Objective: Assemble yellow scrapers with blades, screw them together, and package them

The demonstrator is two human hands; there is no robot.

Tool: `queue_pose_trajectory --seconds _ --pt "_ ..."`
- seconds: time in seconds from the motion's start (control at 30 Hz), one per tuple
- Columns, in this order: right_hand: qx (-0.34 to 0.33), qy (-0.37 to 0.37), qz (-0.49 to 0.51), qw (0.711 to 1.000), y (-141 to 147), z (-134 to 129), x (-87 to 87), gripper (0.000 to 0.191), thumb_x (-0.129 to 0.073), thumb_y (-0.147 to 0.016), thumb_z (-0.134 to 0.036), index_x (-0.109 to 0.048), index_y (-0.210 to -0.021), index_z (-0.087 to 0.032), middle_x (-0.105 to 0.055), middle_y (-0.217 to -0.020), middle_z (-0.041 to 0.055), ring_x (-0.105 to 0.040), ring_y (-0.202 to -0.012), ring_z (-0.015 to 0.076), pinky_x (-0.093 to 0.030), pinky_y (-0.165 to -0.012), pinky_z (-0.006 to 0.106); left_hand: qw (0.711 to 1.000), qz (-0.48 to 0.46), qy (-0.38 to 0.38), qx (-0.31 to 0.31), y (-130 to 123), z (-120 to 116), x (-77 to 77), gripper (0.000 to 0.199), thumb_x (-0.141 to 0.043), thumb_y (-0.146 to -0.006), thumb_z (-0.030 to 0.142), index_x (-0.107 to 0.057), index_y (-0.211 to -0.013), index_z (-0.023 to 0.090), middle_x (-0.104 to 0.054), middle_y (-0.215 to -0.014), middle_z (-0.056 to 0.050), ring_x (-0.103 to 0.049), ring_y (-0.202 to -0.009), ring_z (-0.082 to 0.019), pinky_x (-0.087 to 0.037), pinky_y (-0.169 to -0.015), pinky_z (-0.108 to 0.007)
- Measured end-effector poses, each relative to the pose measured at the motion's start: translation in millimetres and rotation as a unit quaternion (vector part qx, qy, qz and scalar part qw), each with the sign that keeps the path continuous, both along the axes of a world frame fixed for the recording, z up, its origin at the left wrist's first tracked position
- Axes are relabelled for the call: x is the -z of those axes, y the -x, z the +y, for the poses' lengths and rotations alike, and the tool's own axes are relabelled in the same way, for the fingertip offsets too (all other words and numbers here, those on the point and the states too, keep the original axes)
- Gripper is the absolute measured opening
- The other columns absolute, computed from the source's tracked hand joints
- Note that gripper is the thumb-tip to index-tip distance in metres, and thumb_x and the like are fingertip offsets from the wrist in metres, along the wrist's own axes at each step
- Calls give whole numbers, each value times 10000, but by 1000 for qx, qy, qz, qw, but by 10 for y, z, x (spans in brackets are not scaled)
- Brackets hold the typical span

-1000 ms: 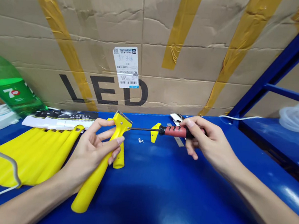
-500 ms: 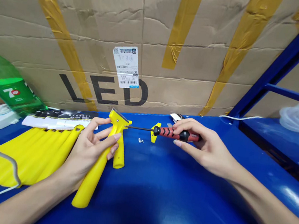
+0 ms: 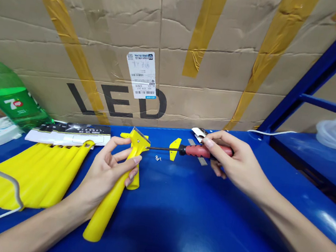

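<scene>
The left hand point(image 3: 106, 171) pinches the scraper point(image 3: 110, 199) between thumb and fingers, below its head. The scraper is tilted, head up, above the surface point(image 3: 186, 223), left of its middle. The right hand point(image 3: 234, 159) is closed around the screwdriver point(image 3: 195, 150), thumb and index finger pinching the handle. The shaft points left, nearly level; its tip meets the right side of the scraper head. Seating of the tip cannot be confirmed.

A second scraper point(image 3: 133, 182) lies directly behind the first, partly covered. Loose screws point(image 3: 158, 158) and a yellow plate point(image 3: 174, 149) lie below the shaft, toward the rear edge. A blade point(image 3: 203, 161) lies partly hidden by the screwdriver. Handles point(image 3: 34, 174) lie in a row toward the left edge, near the bottle point(image 3: 16, 102).
</scene>
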State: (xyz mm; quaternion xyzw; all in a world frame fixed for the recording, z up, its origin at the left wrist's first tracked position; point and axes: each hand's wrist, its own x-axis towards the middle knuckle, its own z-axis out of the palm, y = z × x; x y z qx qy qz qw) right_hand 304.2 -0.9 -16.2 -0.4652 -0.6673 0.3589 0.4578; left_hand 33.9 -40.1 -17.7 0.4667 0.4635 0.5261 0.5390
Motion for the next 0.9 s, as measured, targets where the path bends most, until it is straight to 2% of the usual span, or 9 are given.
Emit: queue_pose_trajectory --seconds 0.13,0.37,0.4,0.47,0.57,0.63,0.77,0.83,0.9 --pt "-20 -49 -20 998 -51 23 36 261 -736 -891 -418 -643 -1014 -208 -684 -815 12 -621 -596 118 -518 -568 244 1000 0 5 -3 7 0 -8 505 -840 -764 255 -432 -1061 260 -627 -624 75 -491 -463 -75 -415 -473 -184" --pt "-71 -172 -123 975 -83 22 45 164 -732 -885 -285 -689 -1035 -233 -697 -1064 59 -681 -921 210 -541 -770 315 1000 -26 8 -4 60 36 36 492 -837 -772 247 -445 -1069 268 -599 -611 77 -498 -476 -78 -404 -471 -172" --pt "-69 -170 -130 974 -78 24 56 169 -733 -886 -298 -689 -1035 -231 -697 -1055 63 -683 -906 212 -541 -752 317 1000 -28 7 -5 66 36 36 489 -837 -774 245 -449 -1070 267 -605 -621 74 -499 -476 -76 -405 -472 -172" --pt "-56 -123 -113 984 -67 32 87 219 -705 -912 -379 -669 -1065 -226 -692 -945 50 -670 -734 176 -528 -629 295 1000 -29 8 -8 70 30 25 497 -843 -767 245 -452 -1073 263 -630 -656 62 -501 -475 -74 -408 -470 -175" --pt "-31 -24 -50 998 -53 46 125 328 -526 -1003 -515 -622 -1149 -237 -627 -747 -7 -521 -463 104 -425 -436 247 1000 -27 13 -9 61 18 -4 520 -856 -752 248 -451 -1076 260 -667 -716 43 -507 -474 -71 -409 -466 -180" --pt "-16 -13 -17 1000 -46 56 124 334 -515 -1008 -522 -600 -1190 -256 -647 -797 -1 -517 -467 96 -419 -426 235 1000 -22 12 -5 55 12 -14 506 -846 -768 257 -452 -1085 263 -675 -729 41 -508 -473 -69 -412 -473 -181" --pt "10 -52 30 998 -28 70 73 402 -767 -853 -454 -600 -1165 -263 -687 -1104 53 -647 -661 125 -534 -579 258 1000 -14 4 1 53 3 -3 483 -830 -794 262 -452 -1095 270 -670 -707 49 -518 -487 -70 -422 -491 -179" --pt "8 -31 52 998 -19 72 53 403 -767 -844 -475 -608 -1138 -251 -699 -1005 43 -657 -650 140 -539 -578 269 1000 -11 3 1 54 0 11 474 -826 -798 267 -450 -1088 268 -667 -694 48 -518 -488 -73 -425 -490 -179" --pt "-5 20 62 998 -16 71 47 370 -661 -912 -542 -605 -1101 -228 -666 -775 6 -598 -509 129 -470 -453 251 1000 -11 1 2 56 0 24 476 -827 -797 274 -448 -1083 267 -668 -685 46 -515 -482 -77 -426 -482 -182"
